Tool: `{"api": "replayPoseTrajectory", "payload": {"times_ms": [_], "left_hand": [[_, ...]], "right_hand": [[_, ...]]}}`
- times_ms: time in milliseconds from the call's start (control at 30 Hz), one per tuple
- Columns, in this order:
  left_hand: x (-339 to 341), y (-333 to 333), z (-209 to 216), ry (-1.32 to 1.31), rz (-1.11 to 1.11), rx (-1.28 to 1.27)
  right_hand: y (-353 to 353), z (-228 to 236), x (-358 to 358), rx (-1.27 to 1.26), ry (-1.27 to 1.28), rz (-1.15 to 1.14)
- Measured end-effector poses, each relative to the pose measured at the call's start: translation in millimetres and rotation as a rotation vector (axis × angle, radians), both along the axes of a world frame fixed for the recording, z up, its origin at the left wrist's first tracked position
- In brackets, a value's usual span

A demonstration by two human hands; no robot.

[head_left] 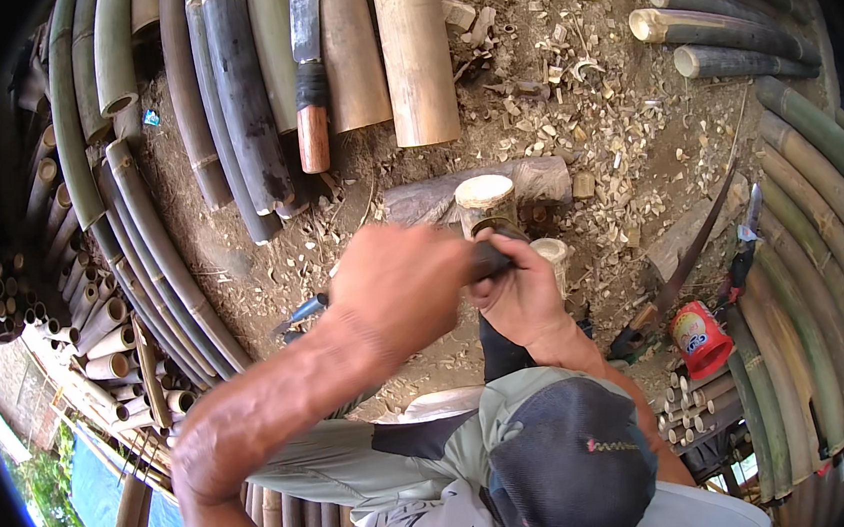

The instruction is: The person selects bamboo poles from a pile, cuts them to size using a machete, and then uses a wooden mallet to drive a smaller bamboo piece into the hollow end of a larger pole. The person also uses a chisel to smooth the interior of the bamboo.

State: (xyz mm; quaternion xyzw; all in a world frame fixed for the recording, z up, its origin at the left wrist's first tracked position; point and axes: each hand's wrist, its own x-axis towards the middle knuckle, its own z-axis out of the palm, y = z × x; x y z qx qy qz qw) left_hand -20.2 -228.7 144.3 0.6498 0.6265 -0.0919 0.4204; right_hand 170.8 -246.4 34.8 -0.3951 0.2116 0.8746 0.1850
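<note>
My left hand (393,271), blurred by motion, is closed in a fist around one end of a short dark rounded piece (488,259). My right hand (527,297) pinches the other end between thumb and fingers. Most of the piece is hidden by the hands, so its kind cannot be made out. Just beyond the hands stands an upright bamboo stub (485,194) with a pale cut top. A second pale-topped stub (550,250) is beside my right hand. Behind them a weathered log (422,201) lies crosswise on the ground.
A wooden-handled blade (314,137) rests on thick bamboo poles (419,53) at the far side. Wood chips (592,138) litter the dirt. To the right lie a long dark saw (688,260), a knife (742,251), a red container (700,340) and green bamboo (828,318). A blue-handled tool (308,309) is at left.
</note>
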Motion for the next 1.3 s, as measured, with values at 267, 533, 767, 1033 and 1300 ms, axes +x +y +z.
{"api": "replayPoseTrajectory", "payload": {"times_ms": [267, 533, 767, 1033, 1300], "left_hand": [[-9.1, -30.6, -2.9, 0.087, -0.330, 0.009], [97.1, -162.2, -51.4, -0.153, 0.528, -0.023], [88.2, -157.5, -73.0, -0.009, 0.200, 0.020], [-9.0, -108.6, -48.3, -0.167, -0.090, -0.087], [181.4, -157.7, -91.6, -0.340, 0.898, -0.156]], "right_hand": [[-32.4, 0.5, 14.4, 0.070, 0.142, 0.172], [-38.3, 7.7, 37.7, 0.504, -0.614, 0.790], [-59.4, -13.4, 39.8, 0.414, -0.486, 0.470], [-53.7, -5.8, 29.6, 0.224, -0.070, 0.482], [-35.9, -8.3, 51.1, 0.922, -0.982, 1.065]]}}
